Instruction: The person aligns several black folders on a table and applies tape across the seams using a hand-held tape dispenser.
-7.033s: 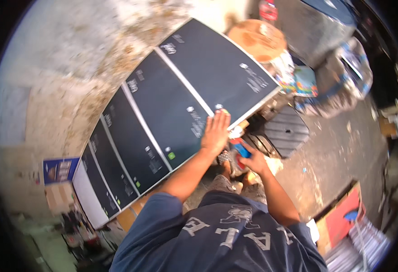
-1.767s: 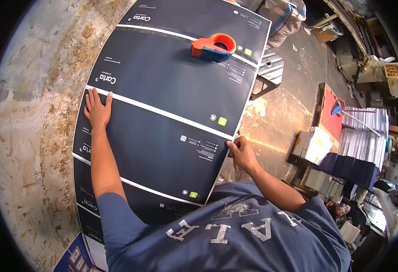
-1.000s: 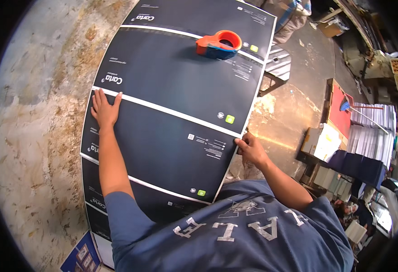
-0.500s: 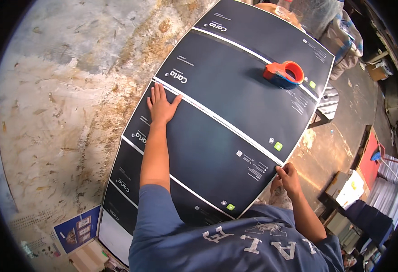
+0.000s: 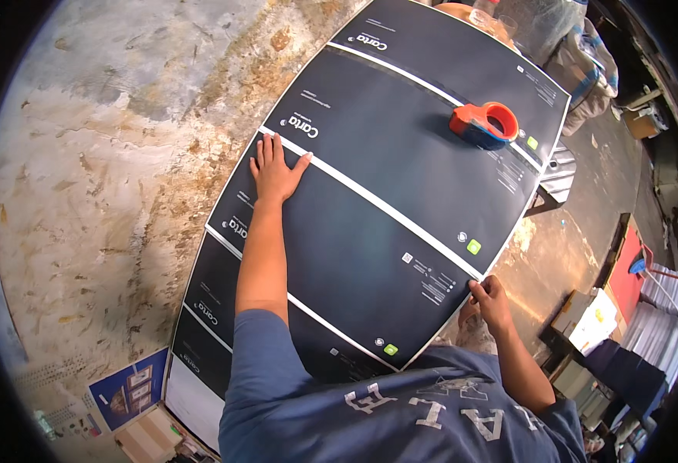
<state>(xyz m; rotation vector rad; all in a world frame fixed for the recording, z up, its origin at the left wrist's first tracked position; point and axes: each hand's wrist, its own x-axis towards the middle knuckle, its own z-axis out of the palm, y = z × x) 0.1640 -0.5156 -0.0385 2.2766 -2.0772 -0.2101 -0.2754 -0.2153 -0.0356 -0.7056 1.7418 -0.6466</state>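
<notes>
Dark printed sheets (image 5: 377,224) with white borders lie side by side along a long surface. My left hand (image 5: 277,177) rests flat on one sheet, fingers spread, its fingertips at the white border strip (image 5: 385,202) where two sheets meet. At the other end of that strip, my right hand (image 5: 491,299) pinches the sheet's edge between thumb and curled fingers. An orange-red tape dispenser (image 5: 462,118) with blue on its lower side sits farther off on the sheets, apart from both hands.
A stained wall (image 5: 123,147) runs along the left. Far right, wrapped plastic bags (image 5: 586,69) stand behind a metal stool (image 5: 559,177). Cardboard boxes (image 5: 574,316) and stacked sheets (image 5: 667,309) are at right. A blue poster (image 5: 130,390) is at lower left.
The thin dark line within the white strip between the two sheets has gone; the strip now looks solid white. My left fingertips shifted slightly onto it. My right hand keeps its pinch.
</notes>
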